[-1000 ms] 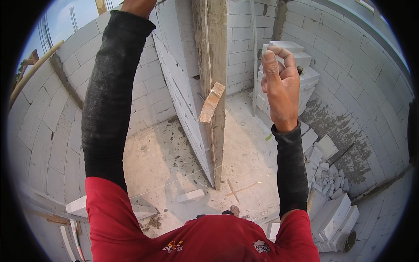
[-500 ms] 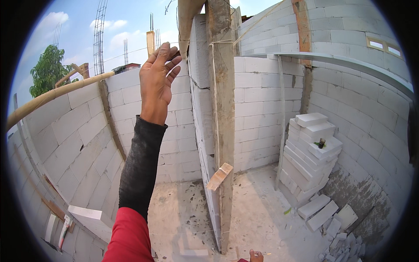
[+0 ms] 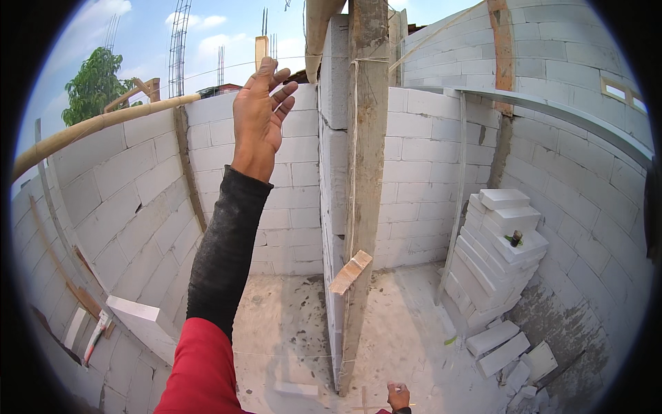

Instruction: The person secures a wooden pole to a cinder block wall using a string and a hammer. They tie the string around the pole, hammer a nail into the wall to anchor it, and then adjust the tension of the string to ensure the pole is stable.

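My left hand (image 3: 258, 117) is raised high, its thumb and forefinger closed together at a thin string (image 3: 370, 60) while the other fingers stand loosely apart. This string crosses to an upright wooden post (image 3: 367, 138) and is wrapped round it. Low at the bottom edge, my right hand (image 3: 398, 395) is curled; what it holds, if anything, cannot be made out. A short wooden offcut (image 3: 350, 272) sticks out from the post. Directly beside the post stands a narrow wall end of pale blocks (image 3: 334, 103).
A bamboo pole (image 3: 103, 124) slants across the left. White blocks (image 3: 496, 241) are stacked at right, with loose blocks (image 3: 503, 354) and rubble below. A metal channel (image 3: 572, 114) spans the right side. At lower left, a red-handled tool (image 3: 95, 338) rests beside a block (image 3: 141, 324).
The view has shifted, so the post and walls sit farther right. My left hand stays up at the string. My right hand shows slightly more, higher above the bottom edge.
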A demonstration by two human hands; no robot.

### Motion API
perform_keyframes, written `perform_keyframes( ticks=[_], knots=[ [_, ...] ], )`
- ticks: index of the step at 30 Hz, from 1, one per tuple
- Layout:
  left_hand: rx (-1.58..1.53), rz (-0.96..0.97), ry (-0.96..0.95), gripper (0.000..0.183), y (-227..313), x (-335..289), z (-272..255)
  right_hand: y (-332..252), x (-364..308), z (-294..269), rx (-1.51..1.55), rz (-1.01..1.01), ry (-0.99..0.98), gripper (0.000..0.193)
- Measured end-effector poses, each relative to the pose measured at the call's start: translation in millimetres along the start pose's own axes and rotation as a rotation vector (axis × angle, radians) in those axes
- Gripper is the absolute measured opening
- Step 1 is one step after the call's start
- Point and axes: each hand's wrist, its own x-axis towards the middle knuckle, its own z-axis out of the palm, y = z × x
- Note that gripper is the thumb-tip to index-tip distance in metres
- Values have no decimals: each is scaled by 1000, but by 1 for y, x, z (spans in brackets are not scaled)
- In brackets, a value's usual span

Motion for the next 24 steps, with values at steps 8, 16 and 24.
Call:
perform_keyframes(
  ticks=[8, 16, 24],
  knots=[
    [-112, -32, 45, 41, 25, 9, -11, 55, 10, 10, 142, 199, -202, 45],
    [29, 23, -10, 47, 34, -2, -39, 78, 17, 34, 129, 217, -298, 50],
    [337, -158, -214, 55, -7, -63, -92, 95, 32, 37, 77, 235, -356, 48]
  ],
)
